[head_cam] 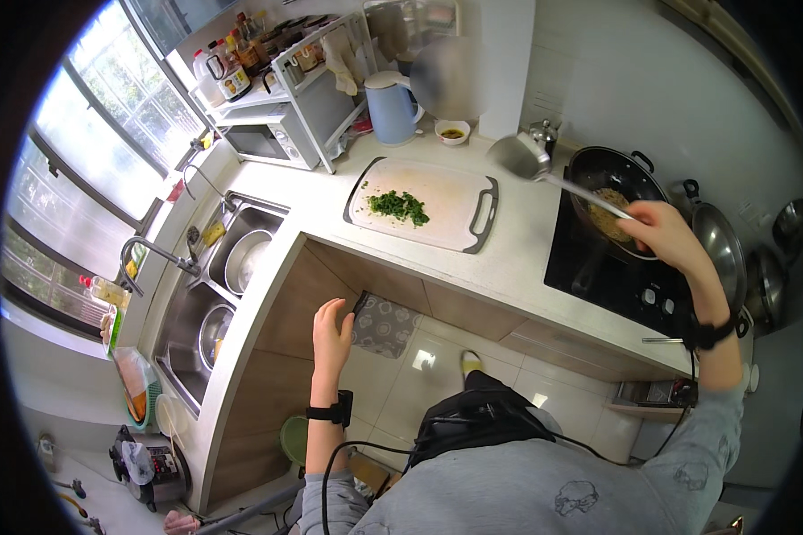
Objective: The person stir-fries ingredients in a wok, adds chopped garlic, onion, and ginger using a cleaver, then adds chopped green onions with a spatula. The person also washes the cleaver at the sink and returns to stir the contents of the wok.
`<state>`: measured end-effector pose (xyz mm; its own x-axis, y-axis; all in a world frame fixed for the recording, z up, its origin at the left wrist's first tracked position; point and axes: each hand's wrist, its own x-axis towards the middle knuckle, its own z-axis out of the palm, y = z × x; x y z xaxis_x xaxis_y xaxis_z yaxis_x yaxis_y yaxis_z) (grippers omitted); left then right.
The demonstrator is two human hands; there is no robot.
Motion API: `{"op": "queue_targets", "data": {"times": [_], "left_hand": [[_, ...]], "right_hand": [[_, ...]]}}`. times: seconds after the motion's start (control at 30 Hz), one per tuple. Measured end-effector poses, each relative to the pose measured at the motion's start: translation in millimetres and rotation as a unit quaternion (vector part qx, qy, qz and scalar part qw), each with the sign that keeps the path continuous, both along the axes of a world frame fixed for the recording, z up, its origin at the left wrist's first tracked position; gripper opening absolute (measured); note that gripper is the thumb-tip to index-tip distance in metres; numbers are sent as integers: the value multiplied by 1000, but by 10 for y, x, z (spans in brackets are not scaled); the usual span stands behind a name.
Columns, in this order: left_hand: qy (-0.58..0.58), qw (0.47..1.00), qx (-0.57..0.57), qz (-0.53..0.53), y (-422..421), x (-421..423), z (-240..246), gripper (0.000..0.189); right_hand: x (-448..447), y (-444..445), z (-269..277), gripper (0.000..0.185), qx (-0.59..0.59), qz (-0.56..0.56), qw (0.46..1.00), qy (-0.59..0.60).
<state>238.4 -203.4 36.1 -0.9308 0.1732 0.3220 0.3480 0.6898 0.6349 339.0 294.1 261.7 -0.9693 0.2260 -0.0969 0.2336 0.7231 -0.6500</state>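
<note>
My right hand (662, 237) is closed round the handle of a metal ladle (518, 157), whose bowl is over the counter to the left of the hob. Behind that hand a black wok (589, 164) stands on the black glass hob (569, 261), with brownish food (609, 210) in it. My left hand (332, 334) is raised over the floor in front of the cabinets, fingers apart and holding nothing. Chopped green leaves (399, 207) lie on a pale cutting board (441, 184) with grey ends. Near the wall stands a small white bowl (452, 132) with dark liquid in it.
A blue kettle (389, 110) and a microwave (261, 140) under a bottle-filled rack stand at the back. The double steel sink (191, 328) holds metal bowls. Pans (716, 241) hang or lean right of the hob. A multicooker (164, 471) stands at lower left.
</note>
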Motion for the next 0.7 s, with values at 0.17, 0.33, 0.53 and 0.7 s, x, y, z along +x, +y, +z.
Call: {"op": "queue_targets", "data": {"times": [0.17,0.33,0.53,0.7], "left_hand": [[5,1000,-13,-6,-21,-475,-80,29],[2,1000,-23,-1,-24,-1104,-76,28],[-15,1000,-20,-17,-84,-1674,-93,27],[-33,998,-2,-52,-41,-2206,-261,26]], "right_hand": [[-1240,-508,-449,31,166,182,965,-85],[-2016,-747,-1038,28,222,248,929,-161],[-2343,-799,-1276,28,201,216,930,-220],[-2362,-943,-1307,26,171,168,939,-248]]}}
